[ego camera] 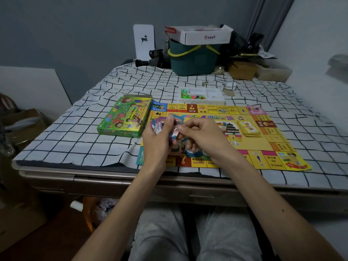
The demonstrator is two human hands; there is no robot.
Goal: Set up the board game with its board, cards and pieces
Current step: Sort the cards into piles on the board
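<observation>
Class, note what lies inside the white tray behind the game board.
The white tray holds green and red plastic pieces at its left; its right compartments are unclear.

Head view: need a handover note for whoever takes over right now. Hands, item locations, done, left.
Left hand grips a fan of cards above the board; right hand pinches the fan's right side.
The board lies unfolded on the checked cloth, with the yellow card stack and die on it and a few loose cards under the hands.
Game box sits left of the board; tray with coloured pieces is behind it, apart.
Done: board out, yellow stack placed.
Left: place the held cards, move pieces from tray to board.
</observation>
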